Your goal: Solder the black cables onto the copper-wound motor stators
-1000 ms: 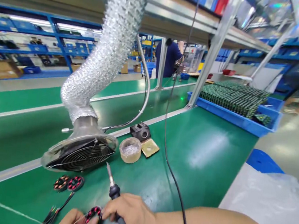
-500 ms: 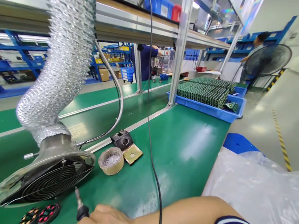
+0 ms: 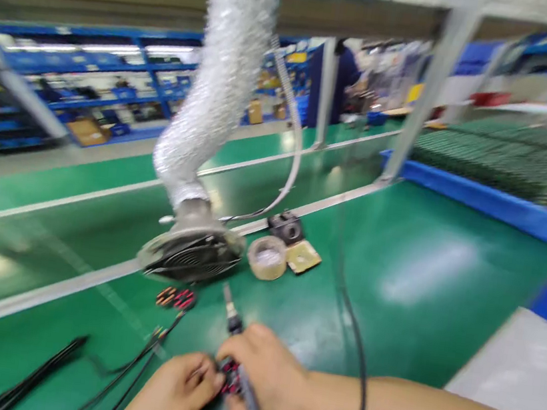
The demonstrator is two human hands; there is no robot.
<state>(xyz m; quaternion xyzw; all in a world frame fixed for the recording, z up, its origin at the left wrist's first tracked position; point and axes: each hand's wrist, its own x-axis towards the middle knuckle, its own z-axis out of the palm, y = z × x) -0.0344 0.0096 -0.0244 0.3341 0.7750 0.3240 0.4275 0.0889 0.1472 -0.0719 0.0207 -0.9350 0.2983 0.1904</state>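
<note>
My right hand (image 3: 267,379) grips a soldering iron (image 3: 233,324) whose tip points up and away over the green bench. My left hand (image 3: 173,390) pinches a small round red-and-black wound coil (image 3: 229,379) between both hands, near the bottom edge. Two more coils (image 3: 175,298) lie on the mat just beyond, under the fume fan. The picture is blurred by motion.
A foil duct ending in a round extraction fan (image 3: 191,255) hangs over the bench. Behind it sit a tape roll (image 3: 267,258), a black iron stand with a sponge (image 3: 294,238) and a blue tray of green boards (image 3: 500,167). Black wires (image 3: 121,366) trail left. A person stands far back.
The camera swung back down and left. My left hand and the coil it holds are in view again, and the scene is now blurred.
</note>
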